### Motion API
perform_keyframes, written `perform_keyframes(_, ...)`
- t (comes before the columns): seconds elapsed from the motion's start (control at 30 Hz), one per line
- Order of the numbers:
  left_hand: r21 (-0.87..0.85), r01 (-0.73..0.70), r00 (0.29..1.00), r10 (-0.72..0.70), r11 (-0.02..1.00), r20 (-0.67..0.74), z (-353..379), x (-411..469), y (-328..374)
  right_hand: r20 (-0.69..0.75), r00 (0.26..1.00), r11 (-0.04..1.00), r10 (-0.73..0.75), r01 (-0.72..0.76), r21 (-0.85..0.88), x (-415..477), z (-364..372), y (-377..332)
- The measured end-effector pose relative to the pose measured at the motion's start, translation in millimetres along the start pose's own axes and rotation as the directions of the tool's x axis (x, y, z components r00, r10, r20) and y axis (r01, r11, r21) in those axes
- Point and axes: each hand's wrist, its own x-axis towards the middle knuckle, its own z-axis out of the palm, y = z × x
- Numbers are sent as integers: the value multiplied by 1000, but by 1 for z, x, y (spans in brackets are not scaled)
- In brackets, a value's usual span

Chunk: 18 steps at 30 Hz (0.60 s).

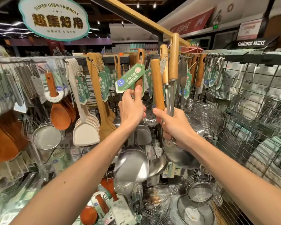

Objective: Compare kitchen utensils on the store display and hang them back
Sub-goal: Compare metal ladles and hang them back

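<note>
While the left hand (pixel 132 109) pinches a wooden-handled steel spatula (pixel 131 164), right hand (pixel 173 125) fingers (pixel 156 112) clench three wood-handled steel ladles (pixel 173 95).

Dark store ceiling, spotlights (pixel 137 5); oval hanging sign (pixel 53 18); wire grid rack (pixel 250 98) at right.

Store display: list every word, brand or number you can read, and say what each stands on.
"SUPER USER-FRIENDLY": oval hanging sign, above large Chinese characters.
"Galanz": dark shelf sign, upper right.
"10.9": blue sticker on the green tag by the left hand.
Print on the other hanging tags and on the red banner: too small or blurred to read.
</note>
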Motion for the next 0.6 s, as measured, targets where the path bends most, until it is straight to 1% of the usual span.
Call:
perform_keyframes(0.07, -33, 23, 1000, -24, 999, -8, 1, 2, -2, 3, 1000, 1000, 1, -1, 10, 0, -1, 0)
perform_keyframes(0.13, -30, 39, 999, -39, 999, -9, 1, 4, -5, 7, 1000, 1000, 3, -4, 14, 1, -2, -1)
perform_keyframes(0.33, 17, -58, 998, 59, 998, -27, 1, 2, -2, 16, 1000, 1000, 8, -8, -12, 3, -4, -1)
perform_keyframes(0.4, 35, -70, 997, 71, 997, -26, 2, 3, 0, 22, 1000, 1000, 9, -9, -13, 4, -3, 0)
perform_keyframes(0.6, -1, 15, 1000, -15, 1000, -3, 9, 11, -4, 40, 999, 1000, 2, -3, 21, 5, -4, -2)
